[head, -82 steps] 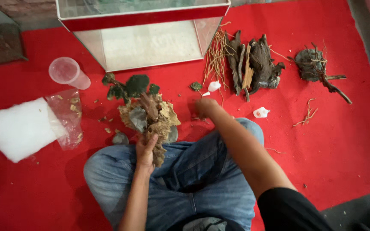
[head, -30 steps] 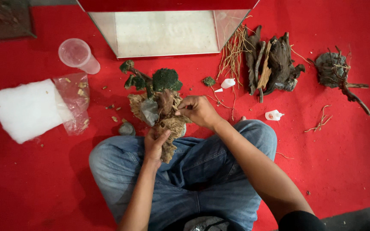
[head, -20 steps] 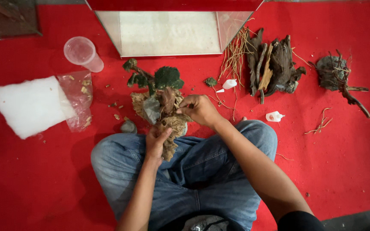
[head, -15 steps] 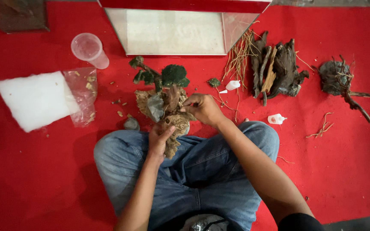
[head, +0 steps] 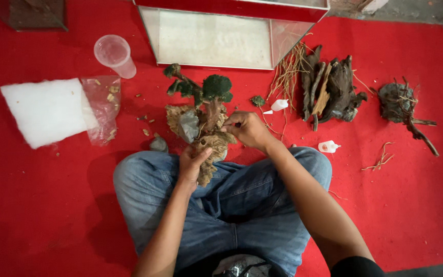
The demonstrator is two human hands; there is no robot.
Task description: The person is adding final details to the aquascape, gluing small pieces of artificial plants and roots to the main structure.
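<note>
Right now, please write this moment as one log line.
left hand: holds small brown driftwood tree with green moss tops | right hand: touches its trunk | surface: red carpet

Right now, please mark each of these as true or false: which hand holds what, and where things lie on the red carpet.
1. The left hand grips the base of the miniature tree model. True.
2. The right hand rests on the white filter pad. False: it touches the model's trunk.
3. The clear plastic cup stands upright. False: it lies on its side.
4. The driftwood pile lies right of the glass tank. True.
</note>
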